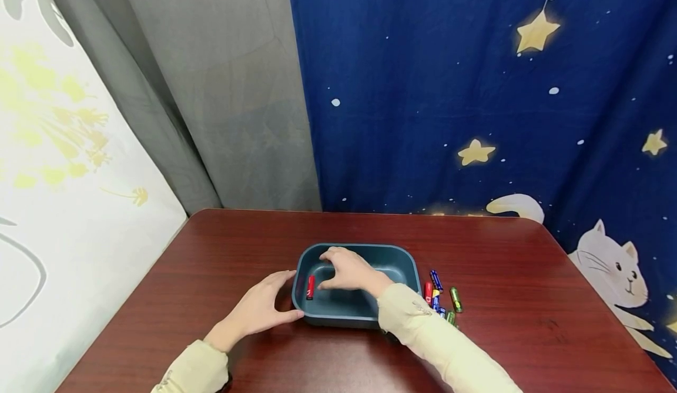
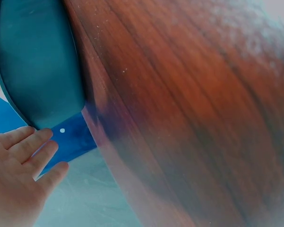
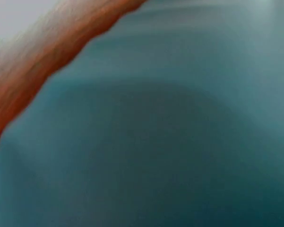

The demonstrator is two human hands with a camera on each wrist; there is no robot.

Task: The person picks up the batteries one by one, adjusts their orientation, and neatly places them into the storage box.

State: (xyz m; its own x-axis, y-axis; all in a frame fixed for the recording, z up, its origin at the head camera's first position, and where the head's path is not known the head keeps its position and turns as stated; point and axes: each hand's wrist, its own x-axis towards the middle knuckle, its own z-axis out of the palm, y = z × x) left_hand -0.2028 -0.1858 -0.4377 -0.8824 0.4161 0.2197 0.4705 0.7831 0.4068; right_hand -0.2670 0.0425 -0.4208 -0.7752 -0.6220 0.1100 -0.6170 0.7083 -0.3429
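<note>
A dark teal rectangular basin (image 1: pixel 365 318) stands on the table with one red battery (image 1: pixel 310 287) lying at its left end. My left hand (image 1: pixel 260 306) is at the basin's left side, its fingers extended and the fingertips right at the rim; the left wrist view shows those fingers (image 2: pixel 33 146) against the edge of the basin wall (image 2: pixel 40 61). Over the basin's inside reaches my right hand (image 1: pixel 350 269), thumb and fingers spread apart just right of the red battery, nothing between them. In the right wrist view, the basin's inner surface (image 3: pixel 146 142) fills most of the frame, blurred.
Several red, blue and green batteries lie right of the basin, among them a green battery (image 1: pixel 456 299) and a blue battery (image 1: pixel 436 280); my right sleeve (image 1: pixel 423 328) partly hides the group. The brown table (image 1: pixel 238 234) ends at a curtain (image 1: pixel 402 117) behind.
</note>
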